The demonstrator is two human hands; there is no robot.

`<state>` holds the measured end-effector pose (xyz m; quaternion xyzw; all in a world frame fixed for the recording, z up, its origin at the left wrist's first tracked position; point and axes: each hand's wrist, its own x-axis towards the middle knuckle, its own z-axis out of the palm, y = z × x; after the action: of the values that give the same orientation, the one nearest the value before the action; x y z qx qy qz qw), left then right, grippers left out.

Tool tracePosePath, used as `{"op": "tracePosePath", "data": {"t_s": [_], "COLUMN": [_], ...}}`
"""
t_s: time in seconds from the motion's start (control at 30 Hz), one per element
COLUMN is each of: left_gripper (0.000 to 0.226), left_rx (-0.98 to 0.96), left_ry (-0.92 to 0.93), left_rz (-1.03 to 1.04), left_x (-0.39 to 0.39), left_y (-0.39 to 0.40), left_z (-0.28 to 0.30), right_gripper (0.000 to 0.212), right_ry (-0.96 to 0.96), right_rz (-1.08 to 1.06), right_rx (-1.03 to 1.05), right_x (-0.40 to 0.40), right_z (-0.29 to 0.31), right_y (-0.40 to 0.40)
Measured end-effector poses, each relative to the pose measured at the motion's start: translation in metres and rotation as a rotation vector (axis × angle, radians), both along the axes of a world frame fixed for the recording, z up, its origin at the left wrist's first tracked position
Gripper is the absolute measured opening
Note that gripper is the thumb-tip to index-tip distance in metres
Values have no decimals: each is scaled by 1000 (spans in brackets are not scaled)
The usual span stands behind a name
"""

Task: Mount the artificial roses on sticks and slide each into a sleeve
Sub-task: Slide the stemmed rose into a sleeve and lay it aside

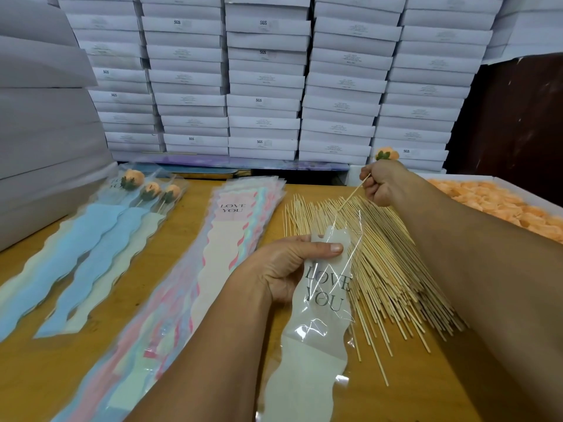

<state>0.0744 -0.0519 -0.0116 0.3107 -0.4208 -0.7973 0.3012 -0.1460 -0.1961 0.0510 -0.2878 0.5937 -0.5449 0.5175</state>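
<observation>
**Hands feeding a rose stick into a printed sleeve**

Right hand (382,185), in the upper right of the frame, is closed in a fist around a thin wooden stick (353,194) topped by an orange artificial rose (386,154), which shows just above the knuckles. The stick slants down and left, and its lower tip sits at the open mouth of a clear sleeve (323,296) printed "LOVE YOU". Gripping close under the flower probably gives better aim at that narrow opening.

Left hand (289,266), at the centre of the frame, pinches the sleeve near its top, thumb pressed flat across the front (likely to steady the mouth so the stick can enter). The rest of the sleeve trails toward the bottom edge of the frame over a wooden table (54,370).

To the right of the sleeve lies a fanned heap of spare sticks (393,269). At the right edge sits a tray of loose orange roses (499,205). A stack of empty sleeves (213,260) lies left of centre, and finished sleeved roses (91,242) are laid out at the far left, each pile near one hand or the other. Stacked white boxes (262,77) fill the top of the frame.
</observation>
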Motion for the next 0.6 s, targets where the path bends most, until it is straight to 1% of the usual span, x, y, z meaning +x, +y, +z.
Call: {"op": "tracePosePath", "data": {"t_s": [0.1, 0.23, 0.33, 0.43, 0.6], "left_gripper": [29, 27, 34, 30, 26], "left_rx": [3, 24, 20, 23, 26], "left_ry": [-9, 7, -2, -1, -15], "left_rz": [11, 12, 26, 28, 32], "left_x": [0, 1, 0, 0, -1], "left_y": [-1, 0, 0, 0, -1], "left_z": [0, 1, 0, 0, 0], "right_gripper": [33, 33, 32, 31, 26], "right_ry": [-18, 1, 10, 52, 118], "right_rz": [-26, -29, -59, -44, 55], "right_rx": [2, 9, 3, 3, -7], "right_x": [-1, -2, -5, -8, -4], "right_z": [2, 2, 3, 1, -2], "right_y": [1, 3, 4, 5, 7]}}
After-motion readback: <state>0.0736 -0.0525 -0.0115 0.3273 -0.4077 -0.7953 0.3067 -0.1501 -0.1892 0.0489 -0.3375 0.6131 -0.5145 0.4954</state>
